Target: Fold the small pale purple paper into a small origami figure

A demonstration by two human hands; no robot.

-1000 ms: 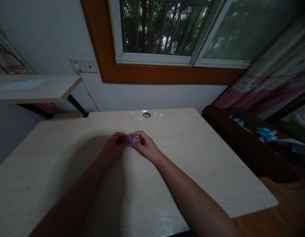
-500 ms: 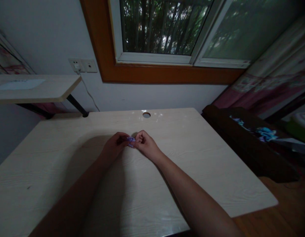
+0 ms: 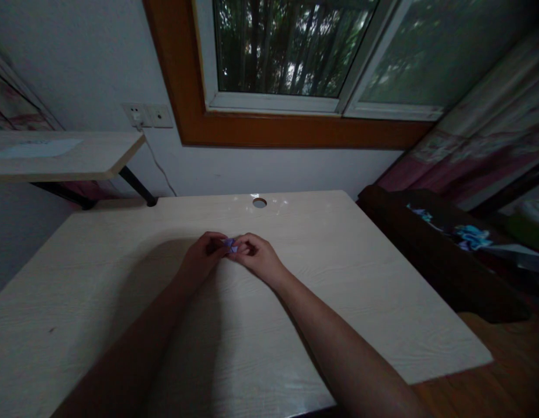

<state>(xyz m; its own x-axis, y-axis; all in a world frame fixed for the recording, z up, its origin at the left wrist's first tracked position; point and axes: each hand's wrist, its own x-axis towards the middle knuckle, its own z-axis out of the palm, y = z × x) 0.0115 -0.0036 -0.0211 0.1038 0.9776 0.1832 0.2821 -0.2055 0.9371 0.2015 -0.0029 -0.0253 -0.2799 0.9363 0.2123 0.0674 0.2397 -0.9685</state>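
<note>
Both my hands meet over the middle of a pale wooden desk (image 3: 348, 302). Between them is a small purple piece of folded paper (image 3: 230, 245), mostly hidden by my fingers. My left hand (image 3: 204, 256) pinches its left side with curled fingers. My right hand (image 3: 257, 258) pinches its right side, fingers bent over it. The hands touch each other at the paper, just above the desk top. The light is dim and the paper's shape is hard to make out.
A round cable hole (image 3: 259, 202) lies near the desk's far edge. A second table (image 3: 64, 157) stands at the left by a wall socket (image 3: 147, 115). A window (image 3: 291, 52) is ahead. A dark wooden bed frame (image 3: 430, 249) with bedding runs along the right.
My right hand's fingers have shifted on the purple paper, closing tighter and then spreading a little. The paper shows less than before. My left hand has hardly moved.
</note>
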